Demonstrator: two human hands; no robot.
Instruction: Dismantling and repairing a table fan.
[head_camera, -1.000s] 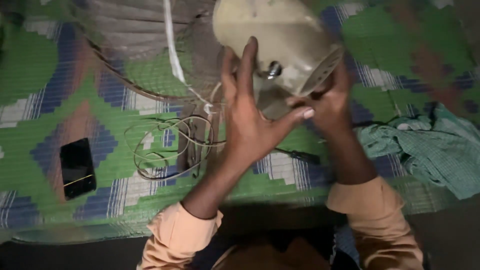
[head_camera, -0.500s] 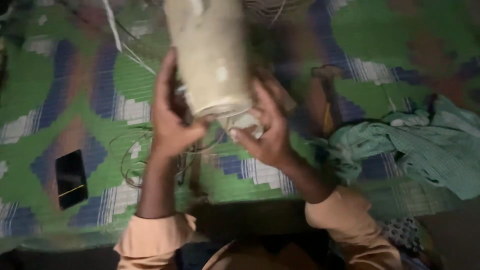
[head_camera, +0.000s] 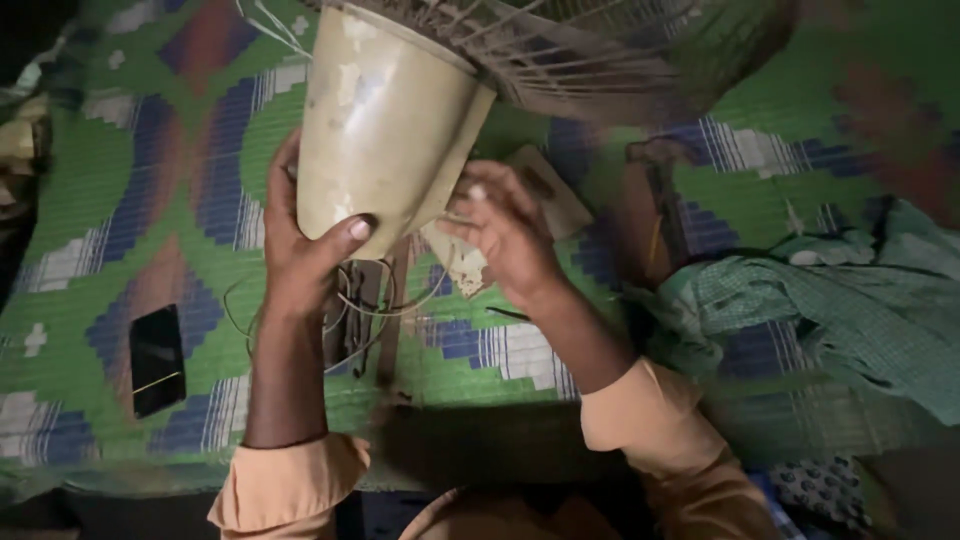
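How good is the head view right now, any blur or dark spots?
Head view: dim, warm light; the cream fan housing is brightest, with pale glare patches. The grille is motion-blurred. Left hand and right hand are fairly sharp. Corners and bottom edge fall into shadow; the phone reads only as a dark slab.

Cream fan motor housing (head_camera: 385, 125): tapered, scuffed, paint flaking, held upright-tilted above green patterned mat, wide end up against wire fan guard (head_camera: 590, 55), narrow end down.
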